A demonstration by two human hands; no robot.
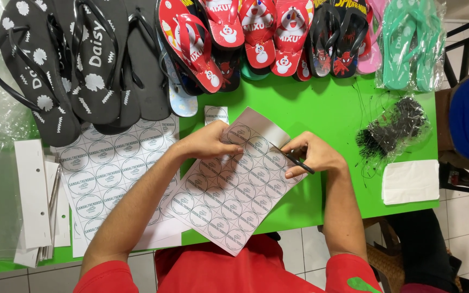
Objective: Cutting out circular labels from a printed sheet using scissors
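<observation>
While the left hand [207, 142] lies flat with fingers spread, pinning the sticker sheet [229, 187] at its upper left, our right hand [313, 154] is closed around the black scissors [294, 158], whose blades meet the sheet's upper right edge. The sheet lies tilted near the front edge of the green tabletop [326, 108], its lower corner overhanging toward us.

To do this step well, we judge that we should keep the blades between the rows of round labels, hold the paper taut under the left fingers, and feed the sheet rather than swing the scissors.

Open room is limited. A second label sheet [107, 173] lies just beside, at the left, with white card strips [33, 195] toward the left edge. Rows of flip-flops [191, 38] fill the back edge. A bundle of black ties [392, 130] and a white paper stack [410, 182] sit near the right edge. The bare green strip between the sheet and the ties is the main free space.
</observation>
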